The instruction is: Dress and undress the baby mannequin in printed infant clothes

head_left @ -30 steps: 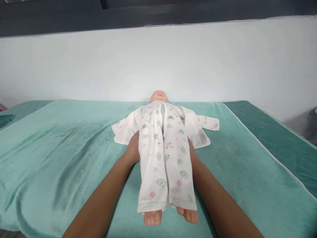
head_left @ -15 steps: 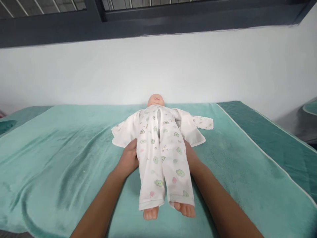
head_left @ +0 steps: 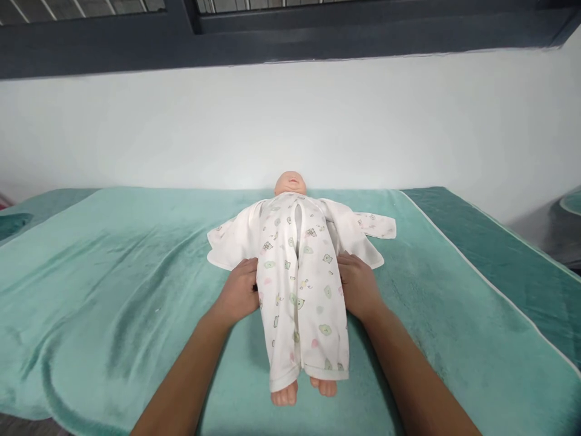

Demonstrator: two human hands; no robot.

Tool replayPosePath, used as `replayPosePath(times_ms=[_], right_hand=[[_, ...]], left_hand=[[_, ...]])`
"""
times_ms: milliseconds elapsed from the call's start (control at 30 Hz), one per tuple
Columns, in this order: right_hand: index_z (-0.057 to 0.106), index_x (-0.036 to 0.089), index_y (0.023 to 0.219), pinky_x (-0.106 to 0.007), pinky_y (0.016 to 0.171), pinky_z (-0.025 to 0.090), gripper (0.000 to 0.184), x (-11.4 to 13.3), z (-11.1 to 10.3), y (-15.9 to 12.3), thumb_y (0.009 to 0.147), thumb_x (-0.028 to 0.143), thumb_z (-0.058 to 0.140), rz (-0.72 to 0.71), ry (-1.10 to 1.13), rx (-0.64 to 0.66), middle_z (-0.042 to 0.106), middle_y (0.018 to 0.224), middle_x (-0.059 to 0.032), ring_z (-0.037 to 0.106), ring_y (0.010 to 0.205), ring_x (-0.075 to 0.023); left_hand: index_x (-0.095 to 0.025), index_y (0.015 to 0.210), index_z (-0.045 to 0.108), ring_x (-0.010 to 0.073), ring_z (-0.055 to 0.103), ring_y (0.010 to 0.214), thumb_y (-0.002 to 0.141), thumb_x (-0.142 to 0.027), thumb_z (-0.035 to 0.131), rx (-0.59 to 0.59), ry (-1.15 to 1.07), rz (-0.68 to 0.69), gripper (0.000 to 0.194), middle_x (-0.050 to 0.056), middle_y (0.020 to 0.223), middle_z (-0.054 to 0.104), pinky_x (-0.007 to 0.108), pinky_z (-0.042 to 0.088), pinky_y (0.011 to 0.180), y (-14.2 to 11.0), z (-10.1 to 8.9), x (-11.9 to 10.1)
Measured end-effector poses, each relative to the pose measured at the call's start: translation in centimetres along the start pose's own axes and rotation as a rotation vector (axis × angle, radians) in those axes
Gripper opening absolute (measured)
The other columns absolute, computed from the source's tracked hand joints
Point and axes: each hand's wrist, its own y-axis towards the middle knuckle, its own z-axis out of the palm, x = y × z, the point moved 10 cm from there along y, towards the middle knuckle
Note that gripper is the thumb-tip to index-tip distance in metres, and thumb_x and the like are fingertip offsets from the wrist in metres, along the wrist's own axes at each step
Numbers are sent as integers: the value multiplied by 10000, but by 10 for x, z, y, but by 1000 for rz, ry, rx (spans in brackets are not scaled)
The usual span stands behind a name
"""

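A baby doll (head_left: 290,183) lies on its back, head toward the wall and feet toward me. White baby pants (head_left: 278,303) with green and pink prints cover its legs and reach high up the body, with a slit at the middle. A white baby jacket (head_left: 347,227) lies spread open beneath it, sleeves out to the sides. My left hand (head_left: 239,290) is closed at the left edge of the pants. My right hand (head_left: 358,283) grips the opposite edge, its fingertips partly hidden by the fabric. Both doll feet show below the cuffs.
A teal plush blanket (head_left: 136,290) covers the surface under the doll, with creases on the left. A darker teal cloth (head_left: 499,266) lies at the right. Behind stands a white wall (head_left: 290,121) below a dark window frame (head_left: 318,45).
The doll's legs have come closer together, and the right-side foot has moved inward. My right hand shows more of its back beside the pants. The view has shifted slightly.
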Motion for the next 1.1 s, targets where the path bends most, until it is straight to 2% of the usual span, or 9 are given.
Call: replayPosePath(times_ms=[100, 300, 433, 567, 633, 733, 867, 967, 1100], right_hand=[[412, 200, 520, -297, 630, 300, 258, 1, -3, -2, 716, 103, 550, -8, 68, 5, 500, 547, 11, 420, 566, -141], [562, 209, 545, -271, 618, 349, 262, -1, -10, -12, 725, 62, 440, 18, 271, 61, 511, 536, 19, 484, 547, -140], [648, 219, 631, -276, 591, 396, 280, -22, -27, -17, 725, 96, 414, 186, 443, -87, 618, 591, 11, 564, 558, -155], [680, 207, 777, -334, 727, 472, 244, -74, -46, -32, 746, 182, 439, 526, 276, -389, 701, 775, -49, 636, 729, -214], [698, 170, 927, -410, 871, 468, 294, -91, -51, -37, 768, 235, 459, 634, 72, -438, 719, 982, -135, 638, 934, -284], [671, 107, 1123, -485, 962, 421, 423, -107, -48, -40, 821, 344, 494, 759, -153, -337, 664, 1191, -237, 574, 1123, -374], [666, 151, 1167, -448, 804, 438, 498, -120, -40, -45, 880, 516, 485, 910, -187, -96, 697, 1128, -211, 626, 1014, -374], [714, 188, 965, -401, 687, 403, 422, -130, -39, -44, 849, 548, 526, 946, -201, 62, 712, 903, -160, 640, 840, -339], [657, 207, 778, -345, 641, 412, 258, -123, -37, -21, 775, 463, 627, 816, 237, -81, 675, 777, -59, 600, 734, -247]], left_hand=[[-217, 589, 658, 248, 637, 813, 708, -164, 528, 105, -105, -10, 184, 70, 784, 704, 385, 500, 805, 2, 4, -3], [-187, 629, 627, 176, 552, 679, 806, -256, 532, 78, -270, -233, 212, -8, 655, 595, 284, 433, 632, 2, -5, 19], [-188, 749, 676, 157, 565, 657, 835, -324, 596, -73, -488, -417, 180, -11, 665, 619, 279, 452, 630, -2, -11, 43], [-181, 844, 690, 140, 547, 605, 820, -349, 643, -423, -646, -524, 176, -7, 641, 596, 281, 473, 617, -10, -33, 72], [-188, 854, 677, 140, 553, 629, 821, -374, 639, -598, -577, -574, 193, -8, 665, 595, 276, 480, 633, -19, -48, 85], [-202, 894, 659, 167, 616, 788, 843, -375, 586, -718, -331, -634, 195, 19, 829, 660, 298, 516, 752, -30, -68, 97], [-196, 1003, 628, 271, 615, 1055, 833, -307, 564, -641, 84, -710, 213, 99, 1060, 676, 429, 485, 957, -31, -79, 103], [-172, 1073, 612, 390, 532, 1209, 836, -356, 590, -543, 324, -808, 300, 188, 1202, 634, 555, 439, 989, -31, -79, 106], [-182, 987, 613, 426, 513, 1223, 873, -414, 565, -417, 430, -835, 263, 207, 1199, 637, 594, 421, 975, -24, -71, 107]])
